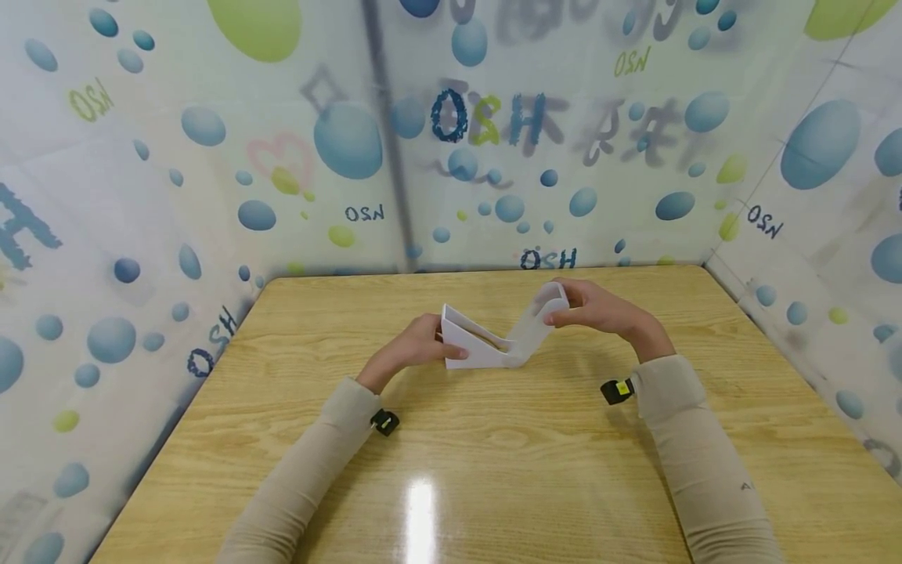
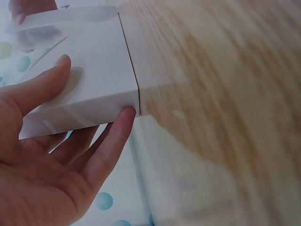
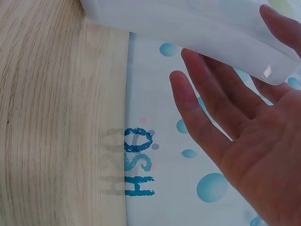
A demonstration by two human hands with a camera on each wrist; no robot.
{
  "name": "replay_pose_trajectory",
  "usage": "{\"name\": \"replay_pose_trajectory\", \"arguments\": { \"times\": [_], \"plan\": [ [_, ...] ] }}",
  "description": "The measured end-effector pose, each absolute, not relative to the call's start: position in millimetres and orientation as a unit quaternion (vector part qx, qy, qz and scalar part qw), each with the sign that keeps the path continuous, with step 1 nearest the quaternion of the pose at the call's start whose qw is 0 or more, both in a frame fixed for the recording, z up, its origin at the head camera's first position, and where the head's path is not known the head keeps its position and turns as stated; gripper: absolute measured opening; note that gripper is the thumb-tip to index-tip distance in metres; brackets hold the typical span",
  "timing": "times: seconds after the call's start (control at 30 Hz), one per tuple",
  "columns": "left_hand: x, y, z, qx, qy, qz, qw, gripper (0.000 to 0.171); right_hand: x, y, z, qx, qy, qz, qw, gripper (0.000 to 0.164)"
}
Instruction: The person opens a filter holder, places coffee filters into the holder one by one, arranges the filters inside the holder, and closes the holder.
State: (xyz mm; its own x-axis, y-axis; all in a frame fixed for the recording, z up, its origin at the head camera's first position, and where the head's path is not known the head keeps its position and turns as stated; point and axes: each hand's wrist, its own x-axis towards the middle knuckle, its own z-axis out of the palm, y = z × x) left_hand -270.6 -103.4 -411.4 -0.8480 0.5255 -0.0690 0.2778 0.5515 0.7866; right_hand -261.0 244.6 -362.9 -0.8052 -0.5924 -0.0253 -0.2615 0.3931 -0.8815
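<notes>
A white wedge-shaped box [image 1: 474,354] sits on the wooden table, its sloping top slit showing a brownish inside. My left hand [image 1: 416,342] grips its tall left end. In the left wrist view, the thumb lies on the box's broad face [image 2: 101,61] and the little fingertip touches its lower corner. At the low right end the box meets a translucent white plastic piece [image 1: 530,333], which slants up to the right and has a rounded upper end. My right hand [image 1: 595,305] holds that upper end, thumb in front, other fingers behind. Seen from the right wrist, fingers lie along the plastic piece's underside [image 3: 188,44].
The wooden table [image 1: 507,454] has a glossy top with a bright reflection near the front. Behind it hangs a white backdrop [image 1: 599,180] with blue and green dots and lettering. Small black devices hang at the left cuff [image 1: 385,422] and right cuff [image 1: 617,392].
</notes>
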Motion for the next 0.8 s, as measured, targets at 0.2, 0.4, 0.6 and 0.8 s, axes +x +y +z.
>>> {"name": "replay_pose_trajectory", "arguments": {
  "times": [0.2, 0.4, 0.6, 0.8],
  "plan": [
    [-270.1, -103.2, -412.4, 0.232, 0.869, 0.411, 0.150, 0.037, -261.4, 244.3, -363.8, -0.265, 0.813, -0.490, 0.173, 0.036],
    [-269.7, -102.9, -411.3, 0.234, 0.869, 0.411, 0.148, 0.037, -261.1, 243.8, -362.5, -0.263, 0.814, -0.489, 0.171, 0.035],
    [-269.0, -103.0, -410.5, 0.238, 0.867, 0.413, 0.147, 0.038, -260.9, 241.7, -362.2, -0.269, 0.816, -0.484, 0.164, 0.034],
    [-269.9, -102.7, -411.2, 0.234, 0.869, 0.411, 0.147, 0.039, -260.5, 239.4, -362.0, -0.271, 0.814, -0.486, 0.165, 0.030]
  ]
}}
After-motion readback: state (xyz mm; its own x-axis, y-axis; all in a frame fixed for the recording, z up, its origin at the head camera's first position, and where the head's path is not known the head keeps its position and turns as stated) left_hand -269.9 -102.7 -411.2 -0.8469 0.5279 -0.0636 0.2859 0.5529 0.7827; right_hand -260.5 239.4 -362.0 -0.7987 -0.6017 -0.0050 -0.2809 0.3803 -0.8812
